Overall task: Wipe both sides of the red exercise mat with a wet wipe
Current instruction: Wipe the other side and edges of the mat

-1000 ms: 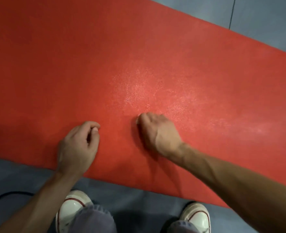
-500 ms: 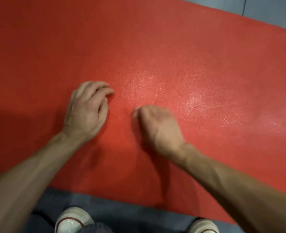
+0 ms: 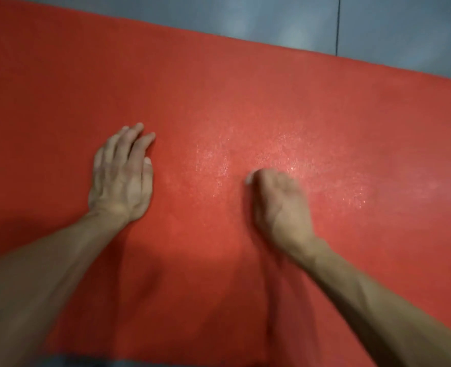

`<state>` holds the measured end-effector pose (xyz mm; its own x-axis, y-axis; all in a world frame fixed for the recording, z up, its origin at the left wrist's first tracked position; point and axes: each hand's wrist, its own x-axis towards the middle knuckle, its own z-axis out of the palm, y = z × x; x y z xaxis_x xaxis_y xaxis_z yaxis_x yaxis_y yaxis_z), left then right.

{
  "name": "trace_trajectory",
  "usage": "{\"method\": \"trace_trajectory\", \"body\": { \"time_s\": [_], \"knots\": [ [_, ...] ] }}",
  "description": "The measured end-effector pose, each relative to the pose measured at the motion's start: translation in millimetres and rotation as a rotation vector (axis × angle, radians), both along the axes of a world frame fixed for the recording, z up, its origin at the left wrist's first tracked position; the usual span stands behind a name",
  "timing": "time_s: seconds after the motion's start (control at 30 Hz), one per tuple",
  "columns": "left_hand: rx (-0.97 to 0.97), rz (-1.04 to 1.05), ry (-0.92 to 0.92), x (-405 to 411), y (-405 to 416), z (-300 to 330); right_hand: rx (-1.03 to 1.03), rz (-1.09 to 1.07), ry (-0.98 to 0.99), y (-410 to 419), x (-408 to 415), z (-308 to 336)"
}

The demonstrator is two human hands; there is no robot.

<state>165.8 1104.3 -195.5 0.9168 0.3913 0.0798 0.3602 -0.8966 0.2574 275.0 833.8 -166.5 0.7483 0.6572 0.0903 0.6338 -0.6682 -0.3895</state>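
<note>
Fingers of my right hand point(image 3: 277, 200) are curled down over the wet wipe point(image 3: 248, 178), of which only a pale scrap shows at my knuckles. My left hand point(image 3: 122, 176) lies flat, fingers straight, pressing the red exercise mat point(image 3: 245, 88) near its middle. Its long axis runs left to right across me, so dry stretches lie to either side; my right hand is nearer the glistening patch.

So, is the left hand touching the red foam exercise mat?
Touching: in the head view the left hand lies flat, fingers straight, on the red exercise mat.
</note>
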Motion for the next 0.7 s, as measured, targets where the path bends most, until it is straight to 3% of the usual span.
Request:
{"method": "trace_trajectory", "body": {
  "time_s": [0.13, 0.2, 0.27, 0.4, 0.47, 0.53, 0.63, 0.7],
  "knots": [
    [-0.012, 0.021, 0.008, 3, 0, 1, 0.035, 0.523, -0.069, 59, -81, -5],
    [-0.019, 0.032, 0.013, 3, -1, 0, 0.011, 0.616, -0.089, 54, -70, -6],
    [-0.026, 0.033, 0.011, 5, 0, 0, -0.036, 0.412, -0.129, 33, -21, -5],
    [-0.030, 0.041, 0.024, 5, -1, 0, -0.084, -0.200, -0.151, -10, 74, 3],
    [-0.035, 0.045, 0.028, 6, -1, 1, -0.055, -0.280, -0.104, 7, 69, 3],
    [-0.034, 0.048, 0.027, 6, -1, 2, -0.018, -0.126, -0.043, 41, 28, 0],
    [-0.030, 0.049, 0.022, 5, -2, 2, -0.010, 0.336, -0.064, 75, -42, -3],
    [-0.034, 0.047, 0.020, 5, -1, 1, -0.024, 0.460, -0.101, 66, -36, -8]
  ]
}}
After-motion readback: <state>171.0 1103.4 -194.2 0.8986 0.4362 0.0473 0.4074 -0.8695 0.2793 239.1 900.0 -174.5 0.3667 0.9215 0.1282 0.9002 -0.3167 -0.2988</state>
